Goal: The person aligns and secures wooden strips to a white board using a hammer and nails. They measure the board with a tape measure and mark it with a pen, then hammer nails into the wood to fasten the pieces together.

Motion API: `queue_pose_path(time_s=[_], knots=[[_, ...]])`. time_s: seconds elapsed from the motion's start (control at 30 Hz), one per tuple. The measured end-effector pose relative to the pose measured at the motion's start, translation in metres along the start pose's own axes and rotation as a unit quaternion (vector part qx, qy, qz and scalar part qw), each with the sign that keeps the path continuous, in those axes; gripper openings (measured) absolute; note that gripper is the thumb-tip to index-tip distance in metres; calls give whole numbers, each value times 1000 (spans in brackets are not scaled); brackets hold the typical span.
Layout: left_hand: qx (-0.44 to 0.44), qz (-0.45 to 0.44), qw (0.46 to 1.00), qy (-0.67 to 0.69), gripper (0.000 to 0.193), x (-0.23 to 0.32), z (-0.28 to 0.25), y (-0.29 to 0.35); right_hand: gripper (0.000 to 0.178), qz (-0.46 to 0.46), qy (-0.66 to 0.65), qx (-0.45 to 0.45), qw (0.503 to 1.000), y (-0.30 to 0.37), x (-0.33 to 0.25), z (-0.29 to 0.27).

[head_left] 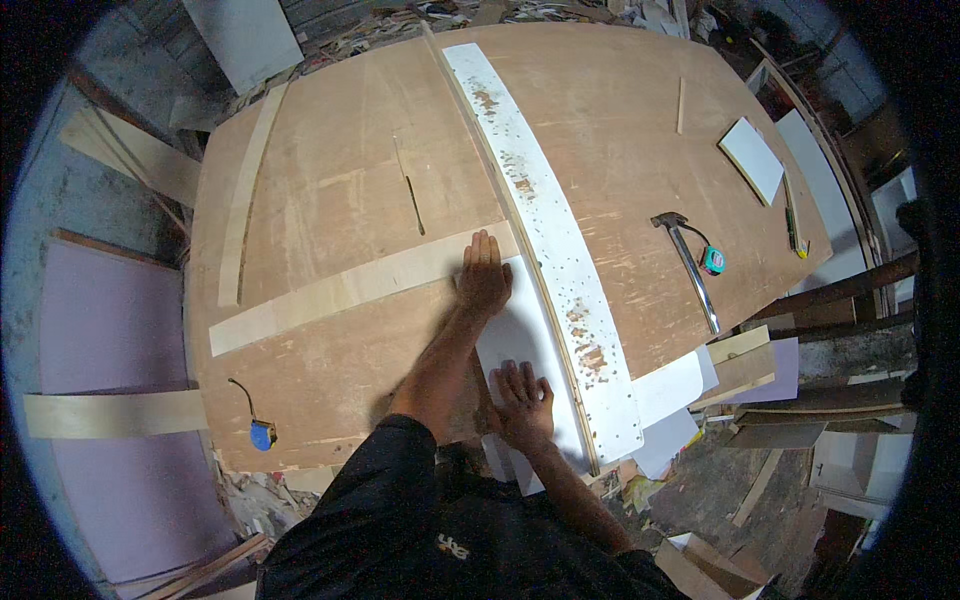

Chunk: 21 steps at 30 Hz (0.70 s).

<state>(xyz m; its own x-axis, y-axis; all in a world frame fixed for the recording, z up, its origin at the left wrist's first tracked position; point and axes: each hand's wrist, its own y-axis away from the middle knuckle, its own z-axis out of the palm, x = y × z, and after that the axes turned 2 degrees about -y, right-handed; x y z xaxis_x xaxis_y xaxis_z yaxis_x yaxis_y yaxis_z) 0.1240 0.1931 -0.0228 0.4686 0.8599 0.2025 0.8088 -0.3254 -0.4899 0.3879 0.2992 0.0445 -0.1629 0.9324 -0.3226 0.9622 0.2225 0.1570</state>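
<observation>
My left hand (485,278) lies flat, fingers stretched forward and side by side, where a pale wood strip (340,290) meets a narrow white panel (520,335). Nearer to me, my right hand (524,408) rests on the same white panel with its fingers spread. The panel's right side runs along a thin wooden edge strip (545,310), beside a long white board (545,200) marked with brown scuffs and dark holes. The pale strip reaches leftward across the large plywood table (330,385). How firmly either hand presses, I cannot tell.
On the table's right lie a hammer (690,270), a teal tape measure (712,260) and a white-topped offcut (753,160). A blue tape measure (262,434) sits near the left front corner; another wood strip (250,200) lies behind it. Boards and scraps crowd the floor (720,500).
</observation>
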Motion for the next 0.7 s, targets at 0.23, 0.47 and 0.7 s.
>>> queue_pose_path(time_s=[0.23, 0.47, 0.7], knots=[[-66, -48, 997, 1, 68, 7, 1, -21, 76, -11, -34, 31, 999, -1, 3, 2], [0, -38, 999, -26, 61, 7, 2, -45, 71, -41, -46, 79, 995, -16, 7, 2], [-71, -56, 995, -29, 66, 8, 1, -53, 76, -52, -77, 86, 992, -14, 12, -6]])
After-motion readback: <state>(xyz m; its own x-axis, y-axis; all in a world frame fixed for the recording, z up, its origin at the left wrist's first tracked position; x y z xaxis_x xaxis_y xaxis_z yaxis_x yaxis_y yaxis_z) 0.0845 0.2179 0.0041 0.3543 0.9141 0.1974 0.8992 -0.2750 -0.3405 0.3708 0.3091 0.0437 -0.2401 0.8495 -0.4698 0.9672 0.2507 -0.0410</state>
